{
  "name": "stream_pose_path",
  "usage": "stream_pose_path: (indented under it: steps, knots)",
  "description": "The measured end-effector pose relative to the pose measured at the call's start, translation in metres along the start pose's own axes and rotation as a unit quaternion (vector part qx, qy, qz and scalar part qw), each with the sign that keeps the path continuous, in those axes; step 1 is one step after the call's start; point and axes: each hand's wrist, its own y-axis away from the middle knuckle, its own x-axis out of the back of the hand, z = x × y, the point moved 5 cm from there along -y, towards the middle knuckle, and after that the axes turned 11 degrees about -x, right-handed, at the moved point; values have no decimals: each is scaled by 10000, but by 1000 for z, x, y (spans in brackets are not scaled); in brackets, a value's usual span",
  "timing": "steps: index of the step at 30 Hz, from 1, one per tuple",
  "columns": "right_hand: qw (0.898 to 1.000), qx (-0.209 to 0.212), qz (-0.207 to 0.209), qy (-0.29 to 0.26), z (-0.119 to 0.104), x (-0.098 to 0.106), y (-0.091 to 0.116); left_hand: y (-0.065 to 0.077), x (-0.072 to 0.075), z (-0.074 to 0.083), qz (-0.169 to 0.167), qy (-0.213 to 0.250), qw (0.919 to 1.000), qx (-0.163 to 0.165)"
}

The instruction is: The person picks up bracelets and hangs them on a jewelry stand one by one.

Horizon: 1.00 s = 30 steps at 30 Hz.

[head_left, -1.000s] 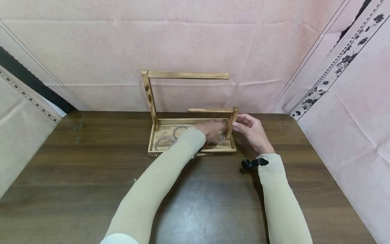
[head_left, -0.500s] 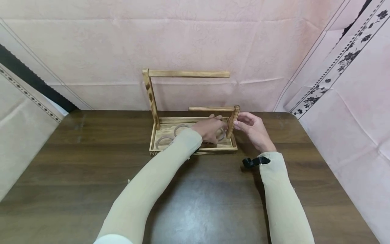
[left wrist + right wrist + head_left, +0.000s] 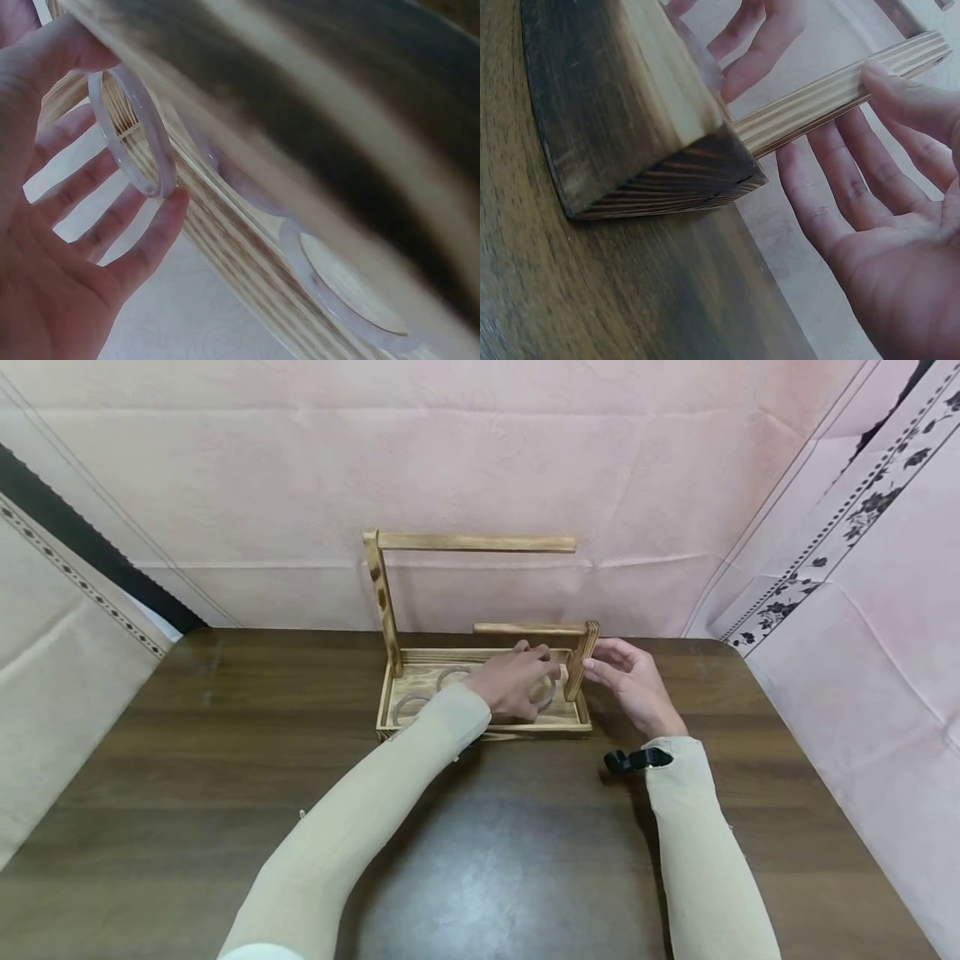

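Note:
A wooden stand has a shallow tray base [image 3: 540, 732], a short post [image 3: 581, 667] at its right and a taller post [image 3: 384, 602] at its left. My left hand [image 3: 513, 683] reaches over the tray, and in the left wrist view it holds a pale translucent bangle [image 3: 156, 135] between thumb and a fingertip. My right hand [image 3: 628, 683] grips the short post, its thumb on one face and fingers behind, as the right wrist view shows. Two more bangles, a front one [image 3: 397, 710] and a rear one [image 3: 441, 677], lie in the tray's left part.
From the taller post a long bar [image 3: 476, 542] runs rightward. A shorter bar [image 3: 525, 629] extends leftward from the short post, over the left hand. The dark wood table [image 3: 480, 852] ends just behind the stand, against pale patterned cloth [image 3: 480, 468].
My left hand has drawn slightly left, away from the short post, and its fingers have lifted into view. The right hand keeps its grip. The head view has shifted a little.

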Motion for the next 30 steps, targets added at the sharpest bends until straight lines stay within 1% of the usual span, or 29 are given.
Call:
stream_pose_path:
  steps: [4, 11, 16, 23, 30]
  knots:
    - [10000, -58, -7, -18, 3, 1, 2, 3, -1, 2, 31, -33, 10000, 15]
    - [9999, -44, -46, -129, 5, 1, 2, 7, -2, 5, 288, -376, 9987, -162]
    - [9998, 27, -64, -192, 4, 2, 1, 9, -1, 7, 467, -574, 9971, -183]
    - [9999, 41, -33, -99, 4, 2, 1, 14, 1, 7, 640, -597, 9960, -175]
    - [9999, 53, -39, -113, 3, 0, 0, 21, 5, 6, 876, -767, 9931, -168]
